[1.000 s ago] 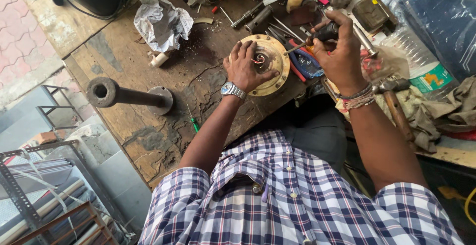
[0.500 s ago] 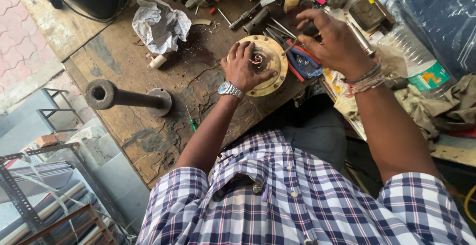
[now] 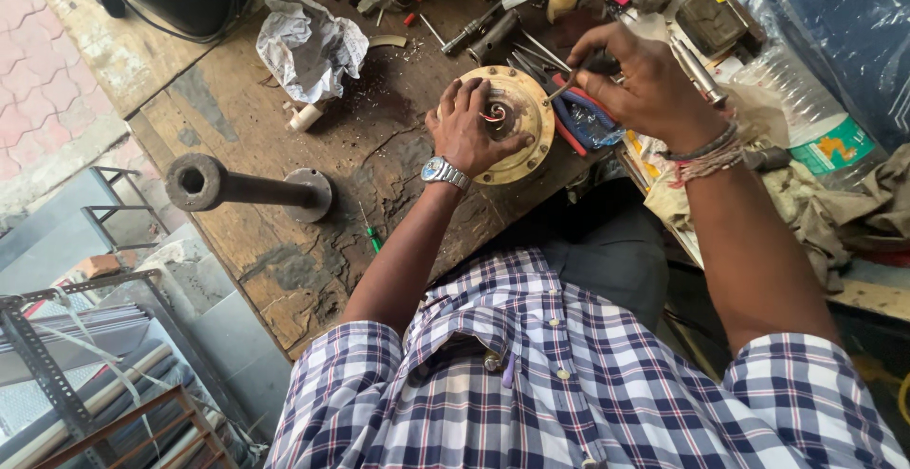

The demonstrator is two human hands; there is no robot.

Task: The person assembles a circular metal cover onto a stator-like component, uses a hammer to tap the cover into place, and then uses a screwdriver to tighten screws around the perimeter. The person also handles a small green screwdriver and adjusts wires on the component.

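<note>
Far off our left hand point(image 3: 471, 132), at the bench's outer edge, a dark metal pipe on a round flange point(image 3: 248, 187) lies on its side, open mouth turned away from the work, and a crumpled sheet of paper point(image 3: 308, 44) sits beyond it on the scarred wooden workbench point(image 3: 237, 109). Under that hand lies the round brass-coloured disc point(image 3: 517, 123), flat on the bench just ahead of our body; we press down on its near left part with fingers spread, palm flat, gripping nothing. Being round and lying flat, the disc has no long axis along the bench; its axis runs straight up toward us through the centre hub point(image 3: 500, 113), where a small curl of wire shows. Our right hand point(image 3: 654, 90) hovers just past the disc's right rim, fingers closed on a thin metal tool point(image 3: 561, 90) whose tip reaches in toward the hub; its length runs from that hand down and left. Red-and-blue-handled pliers point(image 3: 573, 118) lie directly beneath that hand, touching the disc's rim, with loose steel rods and a plastic bottle point(image 3: 806, 123) farther right. We judge the risk plain: the tip could slip off the hub and jab the fingers pressing so close beside it, or the disc could skate on the gritty bench if the flat hand eases.
</note>
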